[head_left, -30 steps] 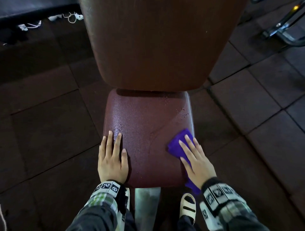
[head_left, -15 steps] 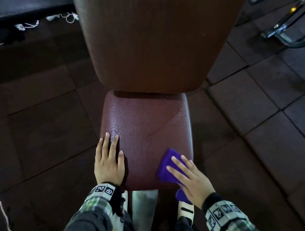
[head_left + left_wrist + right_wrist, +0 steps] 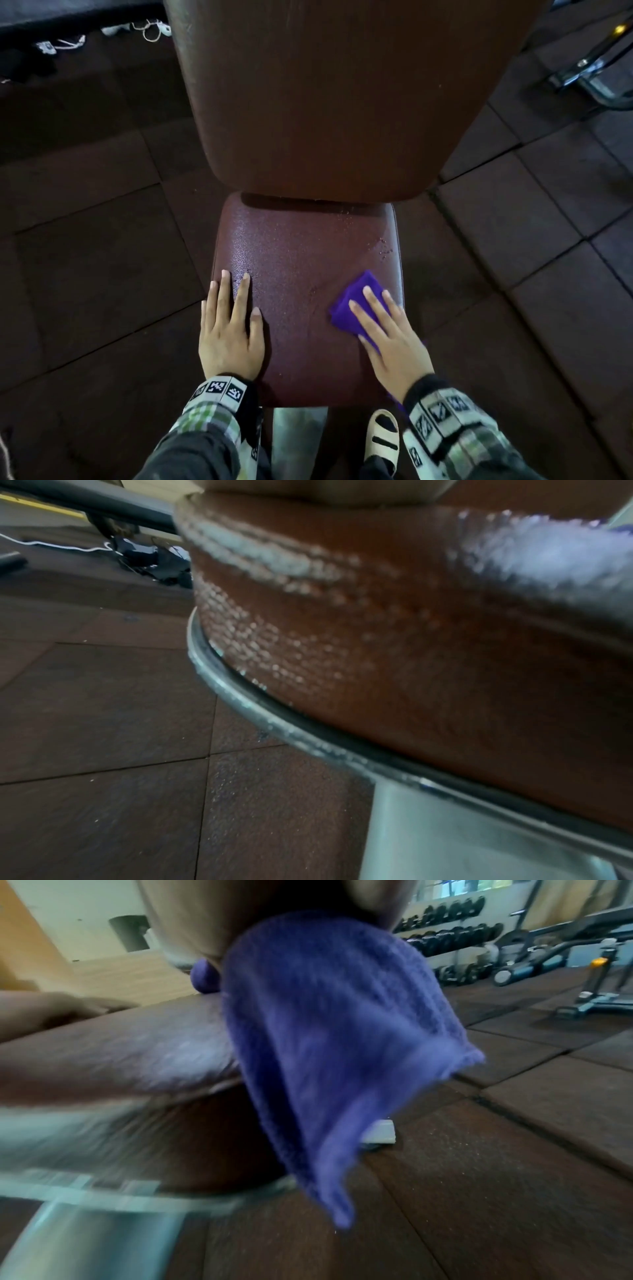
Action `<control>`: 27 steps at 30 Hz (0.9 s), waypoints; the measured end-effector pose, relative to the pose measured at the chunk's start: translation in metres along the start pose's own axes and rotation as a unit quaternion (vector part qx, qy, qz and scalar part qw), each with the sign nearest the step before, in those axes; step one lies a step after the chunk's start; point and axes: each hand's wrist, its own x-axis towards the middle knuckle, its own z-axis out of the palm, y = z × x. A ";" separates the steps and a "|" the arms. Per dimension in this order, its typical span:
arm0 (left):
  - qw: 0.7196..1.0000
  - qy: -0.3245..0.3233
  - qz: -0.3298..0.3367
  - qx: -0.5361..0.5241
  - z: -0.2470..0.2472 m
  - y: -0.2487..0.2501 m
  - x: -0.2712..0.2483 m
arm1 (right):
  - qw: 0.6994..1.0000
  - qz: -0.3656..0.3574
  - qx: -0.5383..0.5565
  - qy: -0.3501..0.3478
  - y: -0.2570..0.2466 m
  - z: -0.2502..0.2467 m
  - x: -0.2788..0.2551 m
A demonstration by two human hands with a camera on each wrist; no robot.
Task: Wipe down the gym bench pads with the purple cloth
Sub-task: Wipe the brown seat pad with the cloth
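Observation:
The dark red seat pad point(image 3: 301, 260) of the gym bench lies below me, speckled with droplets, with the brown back pad point(image 3: 329, 96) rising behind it. My left hand point(image 3: 229, 325) rests flat on the seat's left edge, fingers straight. With straight fingers my right hand point(image 3: 387, 329) presses the purple cloth point(image 3: 356, 301) onto the seat's right side. In the right wrist view the purple cloth point(image 3: 329, 1031) hangs over the seat's edge under my palm. The left wrist view shows only the seat pad's side point(image 3: 394, 647) and its metal frame point(image 3: 274, 723).
Dark rubber floor tiles point(image 3: 548, 240) surround the bench. A metal machine frame point(image 3: 596, 75) stands at the far right, white cables point(image 3: 147, 31) lie at the far left. My sandalled foot point(image 3: 382, 438) is beside the bench post point(image 3: 298, 442). Dumbbell racks point(image 3: 448, 928) line the far wall.
My right hand has slid the cloth from the seat's near edge forward and rightward along the right side. The left hand has stayed in place.

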 end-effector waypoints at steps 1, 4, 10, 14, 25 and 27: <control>1.000 0.002 0.002 0.001 0.000 0.000 0.000 | 1.000 -0.013 -0.011 -0.005 -0.006 0.001 -0.009; 1.000 0.007 0.008 0.004 0.002 -0.002 -0.001 | 0.997 -0.057 -0.042 -0.036 -0.025 0.005 -0.019; 1.000 0.017 0.007 -0.001 0.002 0.000 -0.001 | 0.993 -0.080 -0.046 -0.068 -0.042 -0.004 0.055; 1.000 0.014 0.008 0.004 0.003 -0.001 -0.002 | 0.996 -0.010 -0.028 -0.086 -0.006 -0.019 0.104; 1.000 0.012 0.002 0.005 0.002 0.001 -0.002 | 0.997 0.068 -0.006 -0.027 -0.016 -0.003 0.011; 1.000 0.012 0.004 0.005 0.002 0.000 -0.003 | 0.998 0.032 -0.025 -0.046 -0.033 -0.004 0.022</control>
